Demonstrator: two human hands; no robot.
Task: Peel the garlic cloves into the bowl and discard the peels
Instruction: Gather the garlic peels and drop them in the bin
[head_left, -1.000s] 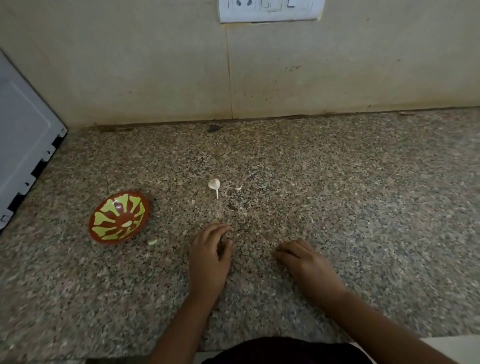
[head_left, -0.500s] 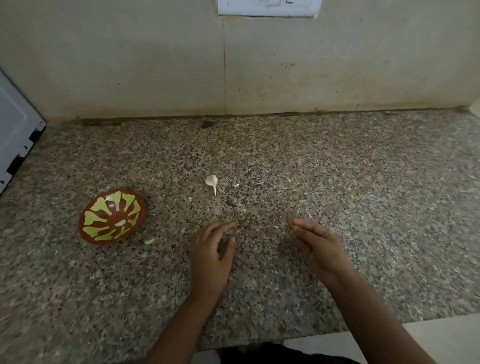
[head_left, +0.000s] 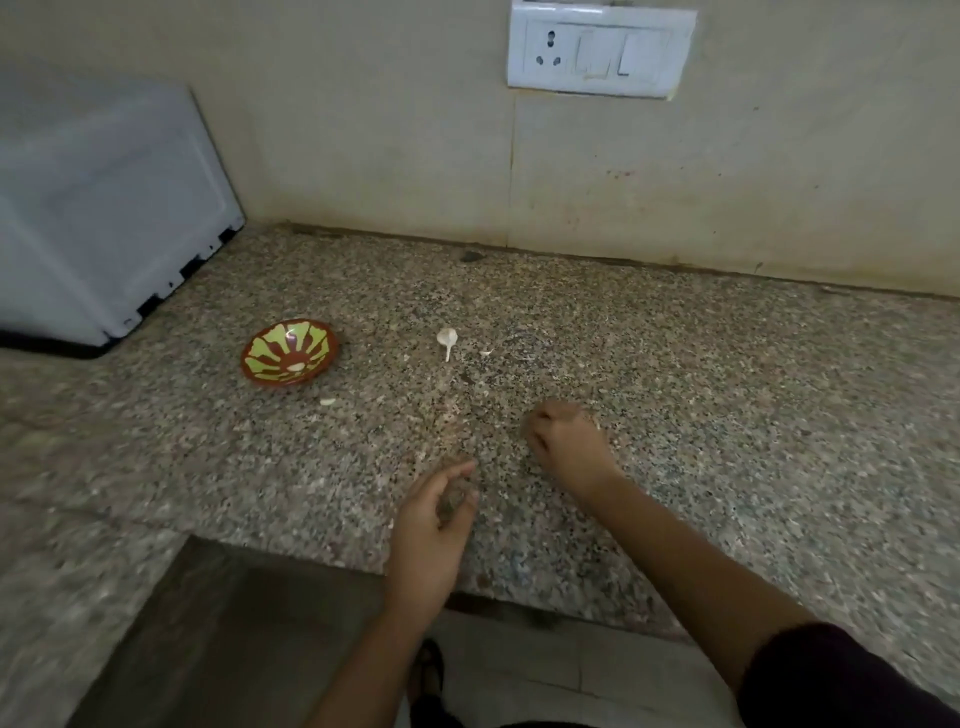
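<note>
Your right hand rests on the granite counter with fingers curled into a loose fist, probably gathering peel scraps; whether it holds anything you cannot tell. Your left hand hovers at the near edge, fingers loosely curved, holding nothing visible. The bowl sits far left with a peeled clove inside. An unpeeled garlic clove lies to its right, a small piece just near the bowl.
</note>
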